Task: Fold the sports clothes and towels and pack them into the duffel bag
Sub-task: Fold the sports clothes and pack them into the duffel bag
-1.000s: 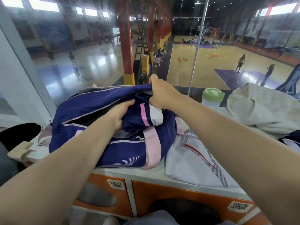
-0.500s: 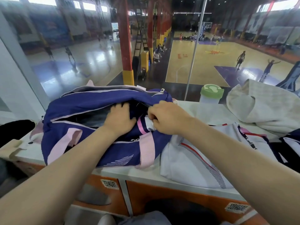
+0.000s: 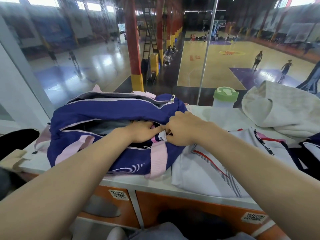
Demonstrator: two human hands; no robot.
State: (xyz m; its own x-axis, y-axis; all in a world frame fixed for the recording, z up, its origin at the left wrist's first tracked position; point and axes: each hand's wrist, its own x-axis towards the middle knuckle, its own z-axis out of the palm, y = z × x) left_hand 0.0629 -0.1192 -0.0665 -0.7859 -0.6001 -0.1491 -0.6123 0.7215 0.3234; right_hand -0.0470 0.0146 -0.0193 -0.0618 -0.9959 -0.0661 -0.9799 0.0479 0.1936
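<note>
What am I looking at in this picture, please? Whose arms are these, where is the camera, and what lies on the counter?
There is no machine: a person wears one camera on the head, looking down at their own two arms. The left hand reaches into the open purple duffel bag. The right hand pinches a folded navy, pink and white garment at the bag's opening. The bag sits on a white counter. Beside it lie a white shirt, a pale towel and a bottle with a green lid. Behind glass is a basketball hall.
</note>
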